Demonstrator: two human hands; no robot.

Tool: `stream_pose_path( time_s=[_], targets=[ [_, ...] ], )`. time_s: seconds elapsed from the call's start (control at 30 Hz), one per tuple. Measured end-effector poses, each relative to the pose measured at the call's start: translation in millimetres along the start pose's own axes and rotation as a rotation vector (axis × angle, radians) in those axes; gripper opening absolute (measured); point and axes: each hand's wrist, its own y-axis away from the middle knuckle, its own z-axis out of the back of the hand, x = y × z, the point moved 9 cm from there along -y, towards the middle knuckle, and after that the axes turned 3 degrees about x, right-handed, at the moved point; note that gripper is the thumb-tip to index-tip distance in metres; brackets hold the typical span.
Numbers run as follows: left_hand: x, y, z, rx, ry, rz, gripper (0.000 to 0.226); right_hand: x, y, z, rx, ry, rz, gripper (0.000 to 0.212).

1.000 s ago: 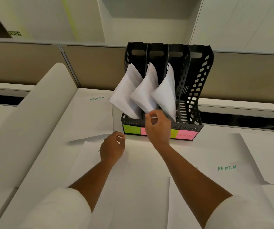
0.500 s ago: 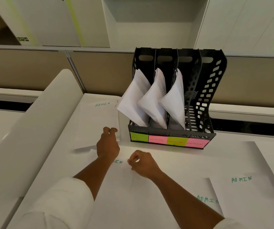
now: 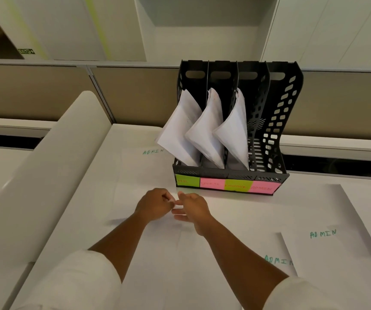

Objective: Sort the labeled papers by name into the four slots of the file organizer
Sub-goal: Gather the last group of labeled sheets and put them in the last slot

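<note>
Both hands at sheet's top edge
Left hand [image 3: 155, 205] pinches the thin white paper sheet [image 3: 180, 249]; right hand [image 3: 192, 209] spread, flat on it. Light, floppy: lift by the edge.

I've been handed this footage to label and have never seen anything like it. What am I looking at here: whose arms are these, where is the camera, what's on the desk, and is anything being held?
There is no machine. A person wears a camera on the head, looking forward and down, so the arms are their own. The left hand and right hand meet over a white sheet on the desk. The left fingers look pinched at its top edge; the right hand looks relaxed. Behind stands a black file organizer with four slots. Three hold papers; the rightmost, tagged by a pink note that seems to read ADMIN, looks empty. Loose sheets marked ADMIN lie around.
</note>
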Motion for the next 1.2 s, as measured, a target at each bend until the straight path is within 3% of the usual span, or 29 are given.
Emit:
stream_pose_path(
  time_s=[0.1,0.2,0.37,0.5,0.57,0.6,0.67,0.77,0.83,0.97,1.07,1.2],
  targets=[
    [3,18,-22,0.243,0.245,0.092,0.007,-13,6,8,-0.078,-0.012,-0.047,0.017],
    [4,41,-30,0.352,0.35,0.146,0.008,-31,13,14,-0.092,-0.065,-0.105,0.009],
    [-10,71,-40,0.525,0.371,0.125,0.009,-51,25,20,-0.119,0.021,-0.186,0.009],
    [-18,101,-50,0.776,0.371,0.123,0.013,-53,37,14,-0.039,0.097,-0.202,0.012],
    [-15,109,-52,0.815,0.374,0.137,0.017,-52,39,15,-0.028,0.208,-0.18,0.015],
    [-11,108,-49,0.759,0.371,0.158,0.026,-51,39,16,-0.024,0.298,-0.162,0.014],
    [5,95,-33,0.491,0.377,0.214,0.038,-49,41,20,-0.03,0.41,-0.128,0.012],
    [40,86,4,-0.049,0.42,0.27,0.023,-52,43,33,-0.044,0.413,-0.116,0.019],
    [62,92,17,-0.247,0.399,0.324,0.021,-49,45,42,-0.043,0.49,-0.095,0.02],
    [79,103,24,-0.371,0.329,0.37,0.046,-36,48,65,-0.051,0.6,-0.053,0.026],
    [80,108,21,-0.377,0.288,0.415,0.063,-26,50,90,-0.069,0.613,-0.023,0.023],
    [69,103,-10,-0.141,0.473,0.402,0.059,-17,50,124,-0.09,0.667,-0.007,0.025]
  ],
)
